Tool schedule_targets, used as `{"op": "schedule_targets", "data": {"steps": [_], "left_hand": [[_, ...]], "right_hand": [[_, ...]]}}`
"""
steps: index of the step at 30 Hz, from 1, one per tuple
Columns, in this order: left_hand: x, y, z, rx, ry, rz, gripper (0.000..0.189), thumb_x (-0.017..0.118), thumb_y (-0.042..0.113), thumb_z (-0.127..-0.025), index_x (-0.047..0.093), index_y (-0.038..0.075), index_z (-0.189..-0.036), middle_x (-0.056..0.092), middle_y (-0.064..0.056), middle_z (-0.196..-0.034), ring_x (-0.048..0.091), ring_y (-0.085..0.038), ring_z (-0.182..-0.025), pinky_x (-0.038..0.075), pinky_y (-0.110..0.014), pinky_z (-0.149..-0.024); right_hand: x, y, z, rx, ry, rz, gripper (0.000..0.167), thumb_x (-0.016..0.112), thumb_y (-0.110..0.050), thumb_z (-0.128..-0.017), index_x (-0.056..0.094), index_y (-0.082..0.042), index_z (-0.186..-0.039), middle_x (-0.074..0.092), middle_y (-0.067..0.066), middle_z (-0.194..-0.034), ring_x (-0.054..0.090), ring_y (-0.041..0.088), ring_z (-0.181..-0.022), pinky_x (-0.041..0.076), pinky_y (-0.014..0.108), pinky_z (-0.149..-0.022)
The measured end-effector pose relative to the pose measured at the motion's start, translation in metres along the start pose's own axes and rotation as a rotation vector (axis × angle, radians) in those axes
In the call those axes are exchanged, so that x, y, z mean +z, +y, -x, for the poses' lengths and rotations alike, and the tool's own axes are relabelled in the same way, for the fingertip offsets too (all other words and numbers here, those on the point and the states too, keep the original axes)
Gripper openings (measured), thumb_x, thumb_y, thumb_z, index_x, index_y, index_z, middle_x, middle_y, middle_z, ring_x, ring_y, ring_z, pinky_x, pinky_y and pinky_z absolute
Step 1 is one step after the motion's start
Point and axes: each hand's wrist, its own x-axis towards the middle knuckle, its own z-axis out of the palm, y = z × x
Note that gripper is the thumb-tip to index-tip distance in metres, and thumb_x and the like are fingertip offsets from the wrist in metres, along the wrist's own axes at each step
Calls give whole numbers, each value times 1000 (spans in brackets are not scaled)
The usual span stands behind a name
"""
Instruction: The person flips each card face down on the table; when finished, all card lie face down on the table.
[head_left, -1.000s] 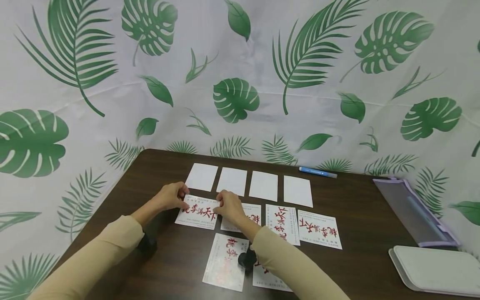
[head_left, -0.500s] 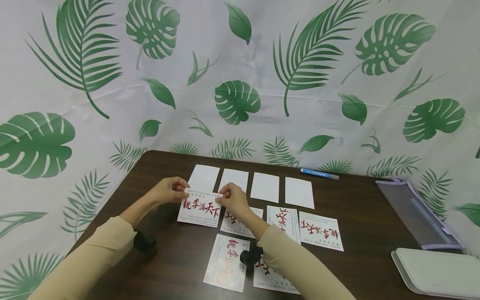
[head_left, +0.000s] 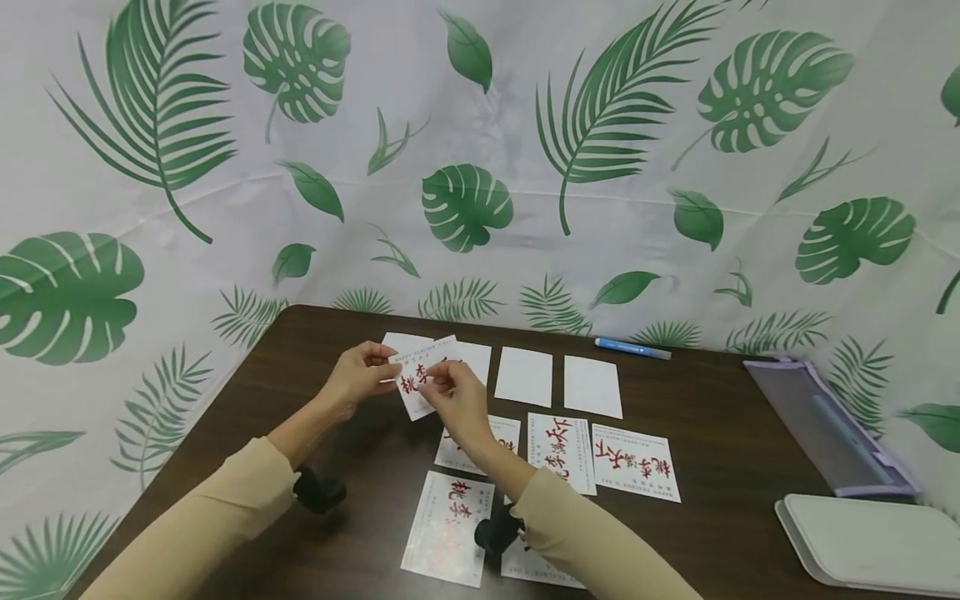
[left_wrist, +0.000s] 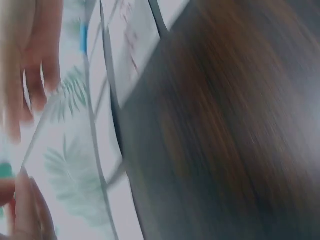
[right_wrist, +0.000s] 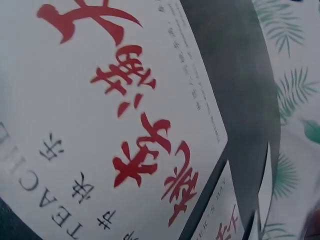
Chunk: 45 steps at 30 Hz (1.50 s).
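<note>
The printed card point(head_left: 417, 377) with red characters is being held up off the desk point(head_left: 337, 467), just in front of the leftmost of the blank white cards point(head_left: 523, 375). Both hands are pinching it: the left hand point(head_left: 358, 375) is gripping its left edge with curled fingers, and the right hand point(head_left: 453, 397) is pinching its lower right part. The card is tilting, its long axis running from lower left up to upper right in the head view, its printed face turning toward the person.

The right hand is covering part of the lettering, and the left wrist view is blurring too much to show more than fingers and the desk's edge. In the right wrist view the card point(right_wrist: 115, 130) is filling nearly the whole picture, cut off at the borders.

Other printed cards point(head_left: 636, 463) are lying flat nearer the person, one partly hidden under the right sleeve. A blue pen point(head_left: 632, 348) is lying at the desk's far edge. At the right, a purple case point(head_left: 832, 425) is sitting open beside a white lid point(head_left: 870, 542); what the case holds cannot be made out.
</note>
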Motion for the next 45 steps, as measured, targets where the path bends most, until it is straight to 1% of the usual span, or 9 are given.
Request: {"op": "schedule_targets", "data": {"steps": [3,7,12,16,20,24,31,36,45], "left_hand": [[15,5,2,8,44,63,29,57,-3,-88,47,-12,-114,53,-8,-91,56,-7,-74,56,-23,-69],[28,11,7,20,77,107,28,57,-1,-88,48,-9,-113,55,-8,-93,59,-8,-75,56,-25,-70],[33,15,9,111,73,115,32,63,5,-88,49,-7,-115,58,-15,-107,63,-6,-80,55,-23,-73],[26,12,8,167,163,35,37,67,7,-86,52,-4,-117,59,-20,-118,64,-7,-90,53,-18,-74],[12,-2,9,128,253,-118,41,68,9,-85,54,1,-123,59,-18,-121,61,-21,-103,49,-11,-73],[1,-20,10,71,240,-200,46,69,8,-84,53,1,-127,59,-20,-122,59,-29,-105,47,-10,-72],[-10,-42,16,12,215,-252,45,70,3,-81,58,-2,-124,63,-21,-114,62,-28,-102,50,-16,-72],[-18,-46,20,-3,226,-292,41,71,2,-80,61,-3,-120,65,-20,-112,62,-31,-106,52,-23,-79],[-35,-56,22,-2,196,-412,39,72,1,-77,63,-4,-114,67,-20,-106,64,-28,-96,54,-24,-70]], "right_hand": [[2,-3,4,-105,-21,63,22,77,-8,-75,65,-2,-93,60,9,-83,56,18,-74,47,21,-64],[0,-3,4,-211,31,119,20,75,-3,-75,64,-3,-91,60,7,-83,58,17,-72,49,21,-62],[-10,-4,-1,-281,113,119,15,69,4,-79,64,-2,-92,61,8,-82,60,18,-71,51,21,-59],[-15,-3,-6,-167,169,31,14,67,6,-80,63,-1,-91,62,9,-79,62,18,-71,51,20,-60],[-15,-2,-5,-3,184,-37,14,68,5,-79,63,-1,-91,64,10,-78,62,17,-70,50,19,-62],[-11,0,-1,136,169,-96,14,68,4,-79,63,1,-91,65,12,-79,59,14,-69,48,16,-63],[2,9,9,305,145,-184,14,67,4,-79,62,3,-92,64,13,-80,56,11,-67,45,13,-58],[12,15,15,379,110,-139,13,68,4,-78,62,2,-89,63,9,-76,55,8,-63,46,15,-54],[22,14,20,368,-57,-7,15,72,2,-75,60,0,-82,61,6,-69,53,7,-55,50,21,-49]]}}
